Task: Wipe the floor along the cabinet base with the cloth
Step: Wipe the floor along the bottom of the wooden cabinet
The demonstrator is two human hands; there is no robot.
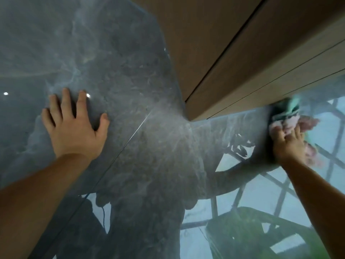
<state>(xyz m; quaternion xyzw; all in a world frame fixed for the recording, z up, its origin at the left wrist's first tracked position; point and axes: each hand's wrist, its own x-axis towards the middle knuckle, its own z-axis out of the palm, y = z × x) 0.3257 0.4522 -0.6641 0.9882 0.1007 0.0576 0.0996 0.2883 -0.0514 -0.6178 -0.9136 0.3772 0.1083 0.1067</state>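
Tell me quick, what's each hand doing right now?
Left hand: open, flat on the floor, holding nothing.
Right hand: closed on the cloth against the cabinet base.

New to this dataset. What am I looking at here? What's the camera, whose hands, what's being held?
There is no machine here: a person works with two bare hands, and the single wide-angle camera sits on their head, looking down. That is why both forearms enter from the bottom edge. The surface is a glossy grey stone floor, shiny enough to mirror a window lattice at lower right. The tan block at upper right is the cabinet base. The left hand lies flat on the floor, fingers spread, holding nothing; it looks like support. The right hand grips a bunched green and pink cloth, pressed to the floor right against the cabinet's bottom edge. The cloth is blurred.
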